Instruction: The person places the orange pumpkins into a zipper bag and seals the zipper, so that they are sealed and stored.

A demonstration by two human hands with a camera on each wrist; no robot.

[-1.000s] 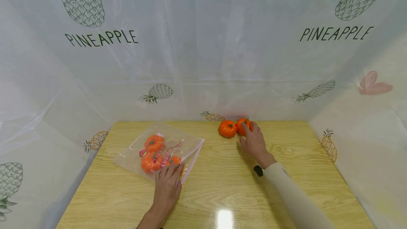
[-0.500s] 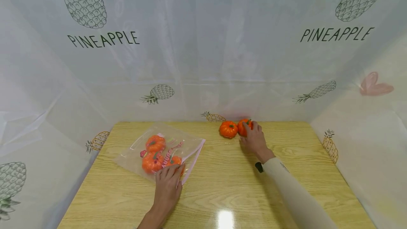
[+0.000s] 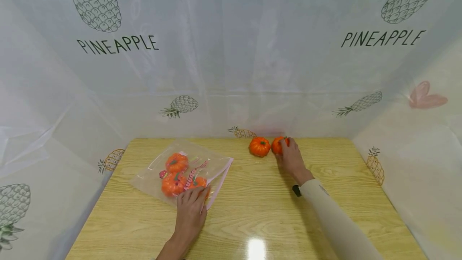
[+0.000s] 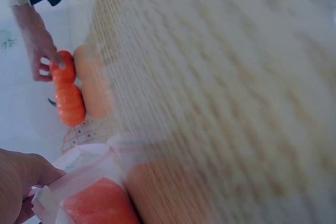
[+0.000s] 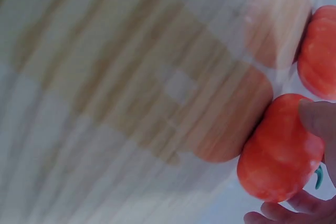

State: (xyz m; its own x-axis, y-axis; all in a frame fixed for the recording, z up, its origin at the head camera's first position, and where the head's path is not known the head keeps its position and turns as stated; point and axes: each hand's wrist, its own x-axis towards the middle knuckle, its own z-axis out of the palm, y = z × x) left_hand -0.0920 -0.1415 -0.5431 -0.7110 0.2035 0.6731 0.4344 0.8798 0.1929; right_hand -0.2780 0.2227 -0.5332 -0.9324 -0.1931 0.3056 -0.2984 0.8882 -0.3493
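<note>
At the back of the table, my right hand holds a small orange pumpkin with a green stem; the thumb lies on one side, the fingers on the other. A second orange pumpkin sits just left of it. My left hand is at the pink-edged mouth of a clear zip bag. In the left wrist view, its thumb pinches the bag's edge. Several pumpkins lie inside the bag, among them an upper one and a lower left one. Left fingers partly cover another.
The wooden table ends at a pale curtain printed with pineapples, which also hangs along both sides. A dark strap-like piece shows at the right wrist. The glossy tabletop reflects a bright light.
The right hand and its pumpkin have shifted slightly right, leaving a little more space beside the second pumpkin. The left hand and the bag have stayed in place.
</note>
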